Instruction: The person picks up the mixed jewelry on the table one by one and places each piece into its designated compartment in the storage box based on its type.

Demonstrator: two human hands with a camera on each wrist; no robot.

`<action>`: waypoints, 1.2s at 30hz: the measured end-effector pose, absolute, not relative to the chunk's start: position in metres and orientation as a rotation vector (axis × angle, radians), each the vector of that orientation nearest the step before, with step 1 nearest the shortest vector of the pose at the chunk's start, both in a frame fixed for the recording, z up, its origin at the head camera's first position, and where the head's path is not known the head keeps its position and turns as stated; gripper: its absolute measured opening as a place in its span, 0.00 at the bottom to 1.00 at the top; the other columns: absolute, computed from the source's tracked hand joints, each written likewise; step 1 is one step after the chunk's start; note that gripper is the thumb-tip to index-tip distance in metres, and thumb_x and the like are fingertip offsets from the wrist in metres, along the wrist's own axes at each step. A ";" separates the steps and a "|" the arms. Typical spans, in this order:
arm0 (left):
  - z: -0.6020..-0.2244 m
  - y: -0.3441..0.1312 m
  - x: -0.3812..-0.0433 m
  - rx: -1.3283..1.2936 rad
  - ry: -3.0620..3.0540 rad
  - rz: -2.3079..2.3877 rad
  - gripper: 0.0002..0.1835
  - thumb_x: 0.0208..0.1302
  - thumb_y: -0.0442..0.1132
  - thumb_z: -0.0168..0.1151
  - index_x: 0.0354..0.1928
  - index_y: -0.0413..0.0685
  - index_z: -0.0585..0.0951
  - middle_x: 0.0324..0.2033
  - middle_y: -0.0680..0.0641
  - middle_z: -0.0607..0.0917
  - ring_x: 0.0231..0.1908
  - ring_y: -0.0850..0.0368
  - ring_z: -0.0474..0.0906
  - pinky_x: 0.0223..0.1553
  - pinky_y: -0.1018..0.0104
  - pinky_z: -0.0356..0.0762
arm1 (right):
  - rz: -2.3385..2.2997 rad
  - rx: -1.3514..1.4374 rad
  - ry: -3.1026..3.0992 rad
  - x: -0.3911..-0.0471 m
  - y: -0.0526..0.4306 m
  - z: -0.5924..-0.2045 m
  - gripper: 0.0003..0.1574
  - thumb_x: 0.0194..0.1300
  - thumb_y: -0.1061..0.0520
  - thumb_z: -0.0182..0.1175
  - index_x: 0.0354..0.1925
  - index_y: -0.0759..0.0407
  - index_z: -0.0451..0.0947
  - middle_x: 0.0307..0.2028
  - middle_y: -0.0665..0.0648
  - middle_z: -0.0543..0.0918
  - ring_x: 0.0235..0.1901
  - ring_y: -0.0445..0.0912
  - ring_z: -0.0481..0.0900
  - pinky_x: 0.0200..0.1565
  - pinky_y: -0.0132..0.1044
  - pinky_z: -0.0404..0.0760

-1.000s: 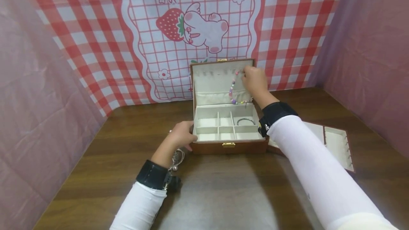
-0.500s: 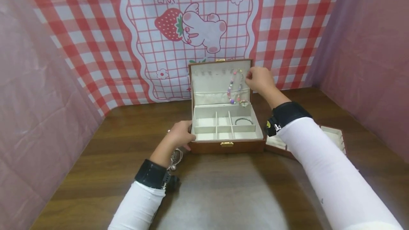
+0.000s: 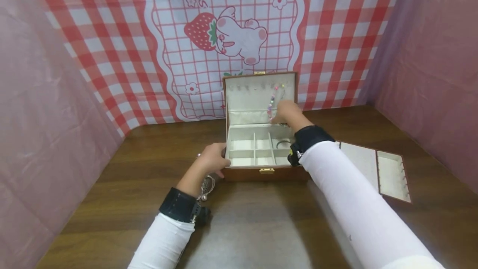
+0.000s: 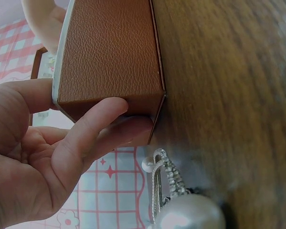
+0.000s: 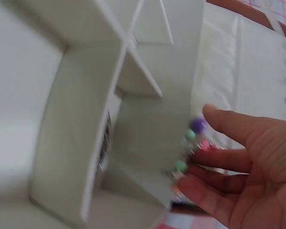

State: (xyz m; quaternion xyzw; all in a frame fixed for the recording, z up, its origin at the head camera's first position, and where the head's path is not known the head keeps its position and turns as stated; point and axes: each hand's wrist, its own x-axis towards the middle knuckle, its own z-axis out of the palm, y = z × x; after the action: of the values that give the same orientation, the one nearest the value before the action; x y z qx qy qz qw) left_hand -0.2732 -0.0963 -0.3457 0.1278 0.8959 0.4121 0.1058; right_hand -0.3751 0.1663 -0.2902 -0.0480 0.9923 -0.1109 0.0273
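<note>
A brown jewelry box (image 3: 244,174) stands with its lid up and its white compartments showing. My left hand (image 3: 211,159) grips the box's left side, thumb at the rim and fingers against the leather wall in the left wrist view. Against the inside of the lid (image 3: 246,99) hangs a string of colourful beads (image 3: 272,103). My right hand (image 3: 289,113) is at its lower end; in the right wrist view the fingers touch the beads (image 5: 190,134) from behind, with the thumb held apart. A silver bangle (image 3: 282,142) lies in the back right compartment, partly hidden by the wrist.
To the box's right lies a white-lined tray (image 3: 392,177) with a brown edge, partly behind the right sleeve. Silver and pearl bracelets (image 3: 207,184) are beside the left wrist. A checked cloth (image 3: 332,53) hangs behind the table (image 3: 254,223).
My right hand has drawn back from the beads' top at the lid, then come down and left to their lower end. The beads now hang from the lid. My left hand keeps its place.
</note>
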 end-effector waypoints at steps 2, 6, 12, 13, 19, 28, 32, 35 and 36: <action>-0.347 -0.095 -0.272 0.384 2.629 1.217 0.30 0.53 0.23 0.57 0.62 0.33 0.72 0.38 0.36 0.81 0.20 0.48 0.81 0.20 0.58 0.83 | -0.374 -0.058 3.070 -0.376 0.163 -0.295 0.28 0.55 0.45 0.70 0.40 0.69 0.77 0.45 0.67 0.80 0.41 0.57 0.78 0.40 0.48 0.80; -0.347 -0.094 -0.271 0.381 2.620 1.218 0.30 0.53 0.23 0.57 0.63 0.33 0.71 0.40 0.35 0.80 0.20 0.48 0.81 0.20 0.59 0.83 | -0.397 0.069 3.091 -0.377 0.159 -0.299 0.27 0.54 0.48 0.69 0.43 0.68 0.78 0.49 0.67 0.79 0.44 0.57 0.76 0.39 0.49 0.81; -0.346 -0.094 -0.271 0.364 2.630 1.215 0.32 0.54 0.23 0.57 0.65 0.33 0.69 0.43 0.33 0.80 0.22 0.48 0.81 0.20 0.58 0.83 | -0.471 0.093 3.081 -0.376 0.161 -0.298 0.20 0.54 0.51 0.65 0.38 0.66 0.77 0.43 0.66 0.80 0.31 0.51 0.76 0.27 0.41 0.79; -0.346 -0.094 -0.271 0.362 2.629 1.215 0.33 0.54 0.23 0.57 0.66 0.34 0.69 0.43 0.33 0.80 0.22 0.48 0.81 0.20 0.58 0.83 | -0.482 0.087 3.069 -0.375 0.162 -0.298 0.19 0.55 0.51 0.64 0.37 0.66 0.76 0.41 0.65 0.80 0.28 0.50 0.77 0.26 0.40 0.78; -0.346 -0.096 -0.270 0.376 2.650 1.181 0.30 0.54 0.24 0.58 0.62 0.32 0.71 0.39 0.36 0.81 0.20 0.48 0.80 0.20 0.58 0.83 | -0.550 -0.082 3.006 -0.369 0.170 -0.296 0.16 0.57 0.50 0.61 0.23 0.60 0.71 0.29 0.60 0.77 0.19 0.49 0.81 0.25 0.37 0.79; -0.337 -0.100 -0.269 0.483 2.832 0.859 0.15 0.61 0.39 0.66 0.48 0.40 0.81 0.31 0.45 0.83 0.23 0.50 0.81 0.29 0.60 0.81 | -0.903 -0.180 2.891 -0.360 0.188 -0.293 0.21 0.58 0.53 0.60 0.16 0.55 0.62 0.14 0.48 0.65 0.19 0.47 0.78 0.34 0.46 0.83; -0.326 -0.101 -0.269 0.590 2.930 0.730 0.16 0.60 0.43 0.65 0.46 0.41 0.84 0.35 0.46 0.85 0.36 0.51 0.80 0.45 0.57 0.78 | -0.938 -0.189 2.897 -0.357 0.193 -0.292 0.21 0.57 0.54 0.60 0.15 0.54 0.62 0.12 0.47 0.64 0.19 0.49 0.81 0.29 0.42 0.80; -0.317 -0.102 -0.268 0.596 2.965 0.719 0.17 0.61 0.43 0.64 0.47 0.39 0.84 0.36 0.45 0.86 0.37 0.51 0.80 0.47 0.56 0.77 | -0.934 -0.183 2.908 -0.357 0.193 -0.291 0.21 0.57 0.53 0.59 0.14 0.54 0.61 0.11 0.47 0.62 0.19 0.49 0.82 0.24 0.38 0.75; -0.313 -0.102 -0.268 0.586 2.977 0.729 0.17 0.61 0.43 0.64 0.47 0.39 0.84 0.37 0.45 0.86 0.38 0.50 0.80 0.47 0.56 0.77 | -0.933 -0.188 2.911 -0.357 0.192 -0.291 0.22 0.57 0.53 0.59 0.14 0.54 0.61 0.11 0.46 0.62 0.19 0.50 0.82 0.23 0.37 0.74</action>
State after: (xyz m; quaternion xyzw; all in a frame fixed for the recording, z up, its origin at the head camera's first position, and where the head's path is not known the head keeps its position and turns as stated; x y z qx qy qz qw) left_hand -0.2678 -0.1020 -0.3134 0.1878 0.9540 0.2334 0.0104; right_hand -0.3570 0.1923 -0.2912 -0.0613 0.9498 -0.3044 0.0395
